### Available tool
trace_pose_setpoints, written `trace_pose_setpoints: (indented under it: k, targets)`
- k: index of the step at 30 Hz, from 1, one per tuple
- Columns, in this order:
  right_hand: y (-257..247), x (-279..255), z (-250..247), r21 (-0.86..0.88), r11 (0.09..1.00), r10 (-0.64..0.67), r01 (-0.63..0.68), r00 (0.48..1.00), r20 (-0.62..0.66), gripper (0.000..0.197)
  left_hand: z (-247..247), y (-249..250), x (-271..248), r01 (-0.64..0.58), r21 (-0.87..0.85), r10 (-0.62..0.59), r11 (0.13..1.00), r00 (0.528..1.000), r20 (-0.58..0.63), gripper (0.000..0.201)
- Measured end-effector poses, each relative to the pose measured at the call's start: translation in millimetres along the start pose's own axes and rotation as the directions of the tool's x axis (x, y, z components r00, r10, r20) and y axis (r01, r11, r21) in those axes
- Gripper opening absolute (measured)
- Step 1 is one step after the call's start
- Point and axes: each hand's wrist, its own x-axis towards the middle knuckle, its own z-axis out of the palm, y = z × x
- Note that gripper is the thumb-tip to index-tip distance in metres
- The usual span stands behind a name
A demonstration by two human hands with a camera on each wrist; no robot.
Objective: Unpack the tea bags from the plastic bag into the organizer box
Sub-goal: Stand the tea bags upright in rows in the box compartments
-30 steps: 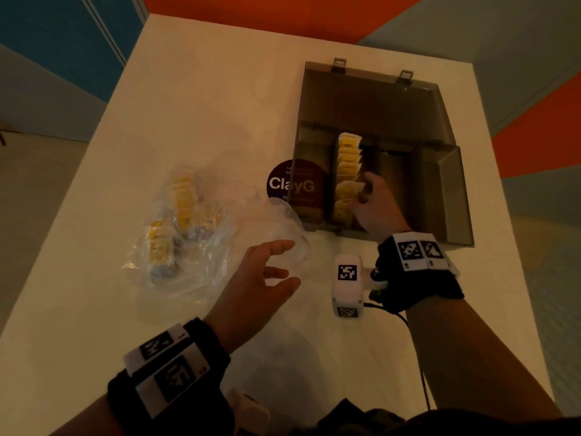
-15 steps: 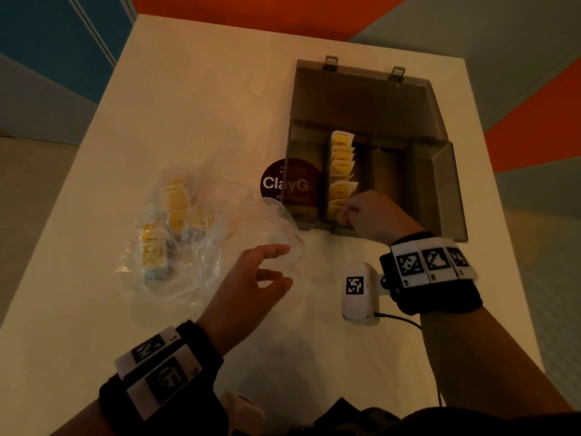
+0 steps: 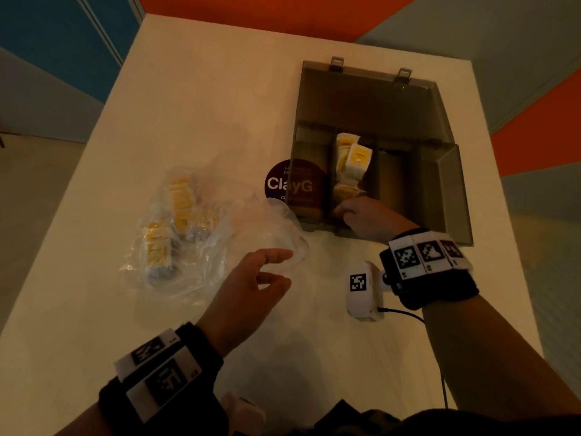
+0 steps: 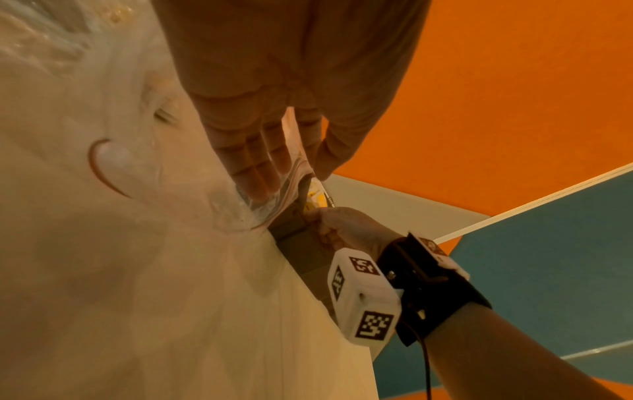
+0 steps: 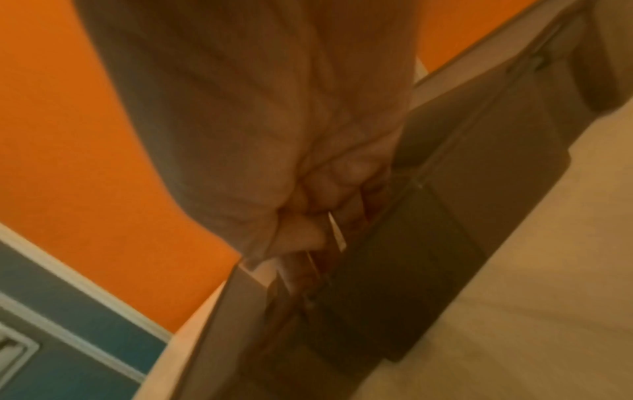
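Left hand: the left hand point(image 3: 251, 287) hovers over the counter point(image 3: 195, 99) at the mouth of the plastic bag point(image 3: 201, 234), fingers loosely spread and gripping nothing; in the left wrist view its fingertips point(image 4: 253, 173) touch the bag's clear rim.
Right hand: the right hand point(image 3: 366, 217) reaches over the near wall of the organizer box point(image 3: 440, 190) into the second compartment from the left. Its fingers are curled, and the blurred right wrist view shows a thin pale edge between the fingers point(image 5: 329, 200); whether they pinch a tea bag I cannot tell.
Tea bags in box: yellow-and-white tea bags in the box point(image 3: 350, 162) stand in that same compartment, leaning unevenly, one tilted to the right above the rest.
Tea bags in bag: more tea bags in the bag point(image 3: 176, 215) lie inside the crumpled plastic, at the bag's far left end, well apart from the box.
Organizer box: dark, translucent, lid swung open away from the person, on the counter's right half.
Sticker: a round dark sticker point(image 3: 279, 184) reading "ClayG" lies partly under the box's left side.
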Motion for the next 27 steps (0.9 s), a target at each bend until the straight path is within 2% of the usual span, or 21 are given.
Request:
trace_pose_setpoints:
  k: [3, 5, 7, 8, 10, 13, 14, 16, 18, 19, 24, 27]
  targets:
    - [15, -7, 1, 0.238, 0.970, -0.021, 0.052, 0.991, -0.129, 0.033, -1, 0, 1, 0.009, 0.002, -0.009, 1.000, 1.000, 0.009, 0.034]
    - [23, -10, 4, 0.465, 0.882, 0.050, 0.074, 0.967, -0.249, 0.033, 0, 0, 0, 0.016, 0.016, -0.016, 1.000, 1.000, 0.021, 0.033]
    - [28, -10, 7, 0.585, 0.806, 0.150, 0.087, 0.927, -0.344, 0.029, 0, -1, 0, 0.034, 0.022, -0.034, 0.999, 0.999, 0.029, 0.033]
    - [28, -9, 7, 0.577, 0.811, 0.173, 0.100, 0.900, -0.399, 0.025, 0, 0, 0, 0.043, 0.027, -0.044, 0.999, 0.999, 0.029, 0.033]
    - [27, -4, 1, 0.448, 0.886, 0.153, 0.117, 0.840, -0.521, 0.024, -1, 1, -2, 0.048, 0.038, -0.049, 0.998, 0.998, 0.032, 0.033]
    - [19, 10, -17, 0.180, 0.977, 0.031, 0.114, 0.760, -0.649, 0.033, -2, 1, -2, 0.043, 0.050, -0.045, 0.998, 0.998, 0.039, 0.032]
    - [17, 17, -24, 0.089, 0.991, -0.015, 0.099, 0.751, -0.660, 0.034, -2, 1, -3, 0.043, 0.055, -0.046, 0.998, 0.998, 0.042, 0.031]
    - [15, 33, -37, -0.101, 0.994, -0.084, 0.029, 0.794, -0.602, 0.040, -2, 1, -3, 0.042, 0.063, -0.045, 0.997, 0.998, 0.043, 0.031]
    - [15, 46, -45, -0.262, 0.964, -0.093, -0.042, 0.872, -0.481, 0.046, -3, 0, -3, 0.035, 0.066, -0.038, 0.997, 0.998, 0.041, 0.032]
    - [15, 50, -47, -0.309, 0.949, -0.086, -0.064, 0.891, -0.446, 0.047, -3, 0, -2, 0.031, 0.063, -0.034, 0.997, 0.999, 0.040, 0.032]
    - [14, 48, -60, -0.332, 0.941, -0.103, -0.065, 0.880, -0.464, 0.029, -5, 0, 1, 0.001, 0.097, -0.006, 0.995, 0.999, 0.043, 0.033]
    - [15, 35, -70, -0.194, 0.981, -0.109, 0.021, 0.884, -0.455, 0.027, -4, 9, 6, -0.087, 0.218, 0.075, 0.972, 0.995, 0.065, 0.036]
